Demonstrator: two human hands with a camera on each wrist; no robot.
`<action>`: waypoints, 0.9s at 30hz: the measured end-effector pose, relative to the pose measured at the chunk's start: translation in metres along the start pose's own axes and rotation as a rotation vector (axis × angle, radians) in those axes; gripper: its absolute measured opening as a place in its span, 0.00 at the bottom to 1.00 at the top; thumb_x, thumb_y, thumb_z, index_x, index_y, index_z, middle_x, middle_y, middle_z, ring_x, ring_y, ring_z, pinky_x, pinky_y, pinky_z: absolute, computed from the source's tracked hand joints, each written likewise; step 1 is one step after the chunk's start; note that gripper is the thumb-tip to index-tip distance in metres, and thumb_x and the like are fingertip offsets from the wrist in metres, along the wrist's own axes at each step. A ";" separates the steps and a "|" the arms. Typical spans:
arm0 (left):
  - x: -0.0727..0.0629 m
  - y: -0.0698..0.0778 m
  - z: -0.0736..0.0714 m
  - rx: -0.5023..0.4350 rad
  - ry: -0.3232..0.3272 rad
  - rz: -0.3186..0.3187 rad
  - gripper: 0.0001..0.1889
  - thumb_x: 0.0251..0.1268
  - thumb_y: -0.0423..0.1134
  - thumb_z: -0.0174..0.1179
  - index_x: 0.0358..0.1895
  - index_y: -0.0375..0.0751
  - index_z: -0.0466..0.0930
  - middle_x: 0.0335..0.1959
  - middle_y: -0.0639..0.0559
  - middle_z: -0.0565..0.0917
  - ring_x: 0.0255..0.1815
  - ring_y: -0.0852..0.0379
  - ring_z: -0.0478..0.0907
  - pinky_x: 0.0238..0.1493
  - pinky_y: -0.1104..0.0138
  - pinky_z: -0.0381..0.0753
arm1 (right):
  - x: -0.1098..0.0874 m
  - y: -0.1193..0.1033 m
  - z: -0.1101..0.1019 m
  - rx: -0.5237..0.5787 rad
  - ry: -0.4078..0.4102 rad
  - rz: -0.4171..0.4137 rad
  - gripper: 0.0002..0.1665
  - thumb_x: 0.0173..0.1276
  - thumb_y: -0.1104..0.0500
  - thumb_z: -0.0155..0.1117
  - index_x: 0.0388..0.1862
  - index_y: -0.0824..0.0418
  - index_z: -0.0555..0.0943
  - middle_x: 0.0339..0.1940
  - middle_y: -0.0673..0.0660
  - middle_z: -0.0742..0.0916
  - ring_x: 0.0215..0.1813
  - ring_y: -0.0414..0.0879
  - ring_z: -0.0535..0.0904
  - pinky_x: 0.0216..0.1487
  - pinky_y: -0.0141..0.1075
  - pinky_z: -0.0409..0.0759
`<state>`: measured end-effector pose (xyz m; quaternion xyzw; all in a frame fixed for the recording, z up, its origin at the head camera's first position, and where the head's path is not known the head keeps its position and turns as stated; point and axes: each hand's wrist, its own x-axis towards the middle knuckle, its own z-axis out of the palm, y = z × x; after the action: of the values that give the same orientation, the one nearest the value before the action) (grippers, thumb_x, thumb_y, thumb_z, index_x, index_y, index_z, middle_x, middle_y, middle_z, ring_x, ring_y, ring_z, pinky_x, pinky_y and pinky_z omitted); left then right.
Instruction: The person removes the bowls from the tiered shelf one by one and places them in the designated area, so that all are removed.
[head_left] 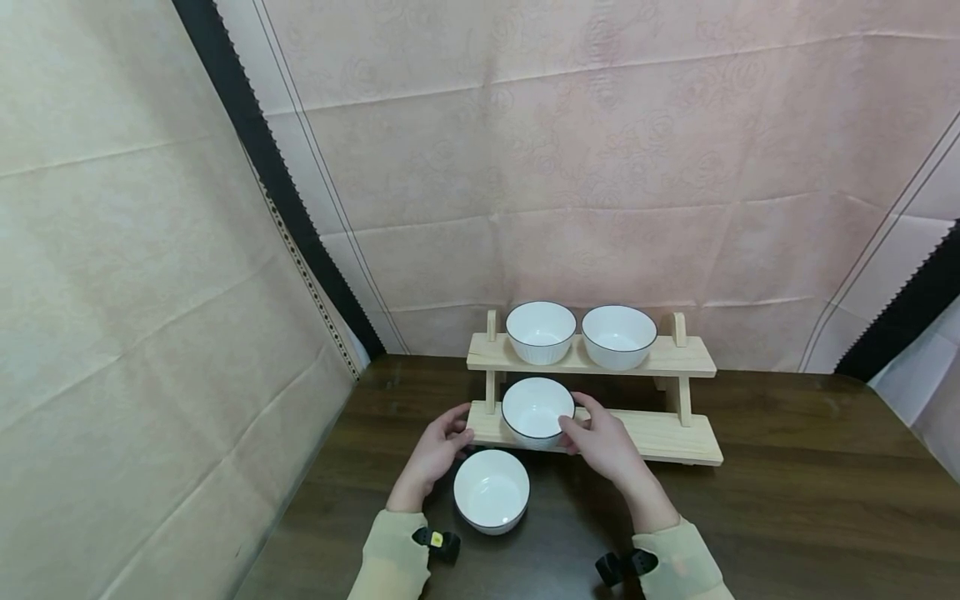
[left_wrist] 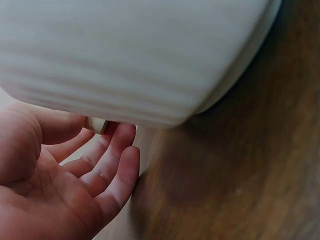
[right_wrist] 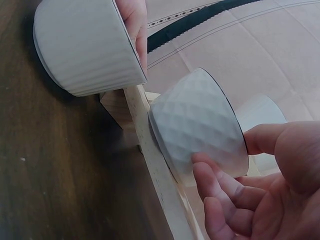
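Note:
A two-tier wooden shelf (head_left: 652, 434) stands on the dark table. On the left part of its lower board sits a white bowl (head_left: 534, 404) with a dark rim. My right hand (head_left: 606, 443) pinches this bowl at its right side; the right wrist view shows the thumb by the rim and fingers against the dimpled outer wall (right_wrist: 197, 117). At the lower board's left end, my left hand (head_left: 437, 454) grips the wood (left_wrist: 95, 124) between thumb and fingers. A ribbed white bowl (head_left: 491, 490) rests on the table between the forearms, covering much of the left wrist view.
Two more white bowls, a left one (head_left: 540, 329) and a right one (head_left: 619, 333), stand side by side on the upper board (head_left: 686, 358). Behind the shelf hangs a pale pink cloth (head_left: 600, 167), and another pale cloth (head_left: 150, 333) borders the table on the left.

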<state>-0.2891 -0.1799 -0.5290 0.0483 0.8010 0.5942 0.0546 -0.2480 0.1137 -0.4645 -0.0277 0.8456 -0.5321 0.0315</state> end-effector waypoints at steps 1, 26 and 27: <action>0.000 0.000 0.000 -0.001 0.000 0.000 0.26 0.75 0.40 0.59 0.73 0.48 0.68 0.52 0.43 0.80 0.45 0.50 0.81 0.46 0.55 0.83 | 0.000 0.000 0.000 0.000 0.000 -0.001 0.36 0.77 0.51 0.59 0.77 0.60 0.61 0.30 0.54 0.88 0.34 0.46 0.84 0.48 0.47 0.82; 0.001 0.000 -0.001 0.013 0.001 -0.005 0.26 0.75 0.40 0.58 0.73 0.49 0.69 0.52 0.44 0.80 0.45 0.51 0.82 0.46 0.58 0.83 | 0.001 0.000 0.000 0.033 0.025 0.000 0.34 0.76 0.56 0.58 0.76 0.62 0.62 0.28 0.55 0.87 0.33 0.47 0.84 0.42 0.42 0.83; 0.001 0.000 -0.001 0.011 0.000 -0.006 0.25 0.75 0.40 0.58 0.73 0.49 0.69 0.52 0.44 0.80 0.45 0.51 0.82 0.46 0.58 0.83 | 0.001 0.000 0.000 0.034 0.026 0.000 0.33 0.75 0.56 0.57 0.76 0.62 0.63 0.28 0.55 0.87 0.33 0.47 0.84 0.41 0.42 0.83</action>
<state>-0.2903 -0.1807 -0.5290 0.0461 0.8042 0.5898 0.0561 -0.2487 0.1134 -0.4644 -0.0203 0.8368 -0.5468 0.0208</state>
